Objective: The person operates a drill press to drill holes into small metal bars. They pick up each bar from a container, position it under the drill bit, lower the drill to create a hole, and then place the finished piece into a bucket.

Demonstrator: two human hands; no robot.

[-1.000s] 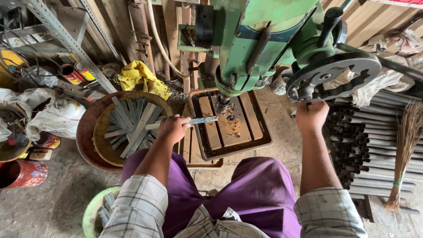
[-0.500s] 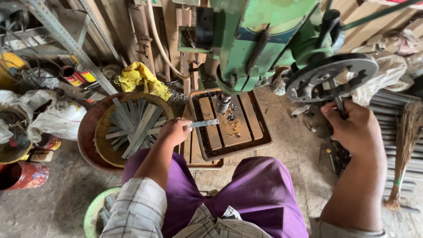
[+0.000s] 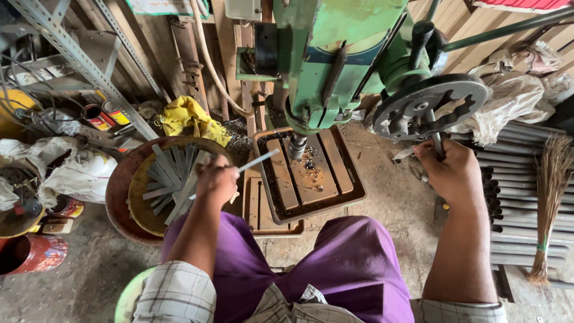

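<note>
1. We see our left hand (image 3: 216,181) closed around a thin metal strip (image 3: 258,160), whose free end points toward 2 o'clock, at the drill bit (image 3: 297,145).
2. The strip's tip hangs over the left edge of the slotted tabletop (image 3: 335,164) of the green drill press (image 3: 335,60); we cannot tell whether it touches the plate.
3. Dark metal chips (image 3: 310,164) lie scattered on that tabletop just below the bit.
4. Our right hand (image 3: 449,173) is clenched on a feed handle (image 3: 436,140), which drops from the grey spoked wheel (image 3: 427,107) on the press at 1 o'clock.
5. At 9 o'clock of our left hand sits a round rusty pan (image 3: 122,197) holding a fan of more flat metal strips (image 3: 170,179); the hand hovers over its right rim.
6. A yellow cloth (image 3: 188,119) lies crumpled at 12 o'clock of the pan.
7. At 3 o'clock of our right hand, dark metal rods (image 3: 520,191) are stacked on the floor, with a straw broom (image 3: 547,203) lying over them.
8. Our purple-clad lap (image 3: 335,269) fills the lower middle, just beneath the tabletop.
</note>
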